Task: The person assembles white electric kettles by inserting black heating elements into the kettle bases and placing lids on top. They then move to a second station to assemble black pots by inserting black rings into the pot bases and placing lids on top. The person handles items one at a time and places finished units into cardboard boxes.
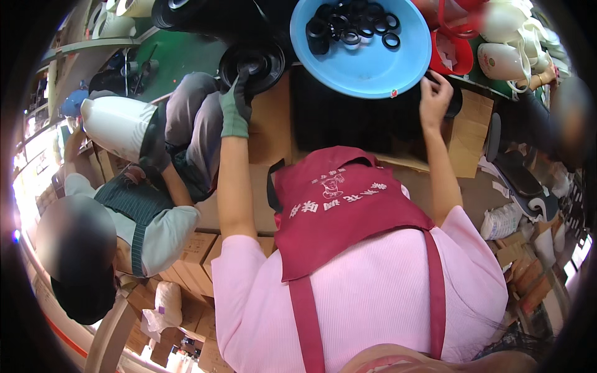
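My left hand [236, 110], in a grey-green glove, grips the near edge of a round black plastic disc [268, 67] with a raised ring in its middle. Bare and with its fingers curled together, my right hand [435, 102] is beside the lower right rim of a light-blue basin [367, 88]. What its fingertips hold, if anything, I cannot make out. Loose black rings [390, 41] lie in the basin. Partly hidden behind my right hand is a dark rounded thing [456, 102].
Left of me a person [140, 224] holds a white kettle-like body [121, 127]. At the right are red containers [453, 53], white kettle bodies [500, 60] and another person [563, 124]. Black parts [205, 22] stand at the back of the green bench [186, 59]. Cardboard [471, 133] hangs below.
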A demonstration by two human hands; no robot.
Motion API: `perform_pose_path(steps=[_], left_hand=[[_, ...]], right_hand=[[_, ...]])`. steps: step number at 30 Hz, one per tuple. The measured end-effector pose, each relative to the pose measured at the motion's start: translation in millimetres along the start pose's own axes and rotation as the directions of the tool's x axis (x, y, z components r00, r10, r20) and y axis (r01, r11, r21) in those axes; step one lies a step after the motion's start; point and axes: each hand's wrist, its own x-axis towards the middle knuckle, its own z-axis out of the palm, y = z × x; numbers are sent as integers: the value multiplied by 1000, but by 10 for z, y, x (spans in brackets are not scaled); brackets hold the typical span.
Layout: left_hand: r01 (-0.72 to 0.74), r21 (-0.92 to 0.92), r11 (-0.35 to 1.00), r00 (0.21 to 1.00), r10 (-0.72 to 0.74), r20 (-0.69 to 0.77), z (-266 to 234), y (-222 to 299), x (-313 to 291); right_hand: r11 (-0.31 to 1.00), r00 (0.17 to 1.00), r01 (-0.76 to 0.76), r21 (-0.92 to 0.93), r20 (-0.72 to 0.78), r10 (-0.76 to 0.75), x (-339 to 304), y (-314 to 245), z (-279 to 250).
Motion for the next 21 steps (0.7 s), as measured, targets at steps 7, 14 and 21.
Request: perform_pose_path(steps=[7,14,21], left_hand=[[-380,692,614,822,567,-52,-33,-298,1004],[-109,926,-361,688,645,332,518,-72,646],[-160,786,-597,838,339,428,596,71,892]], right_hand=[[805,966,-40,-591,183,182,134,1864,-426],[667,960,24,-744,203,191,4,1766,-391],[606,962,200,-770,272,28,67,1723,-408]])
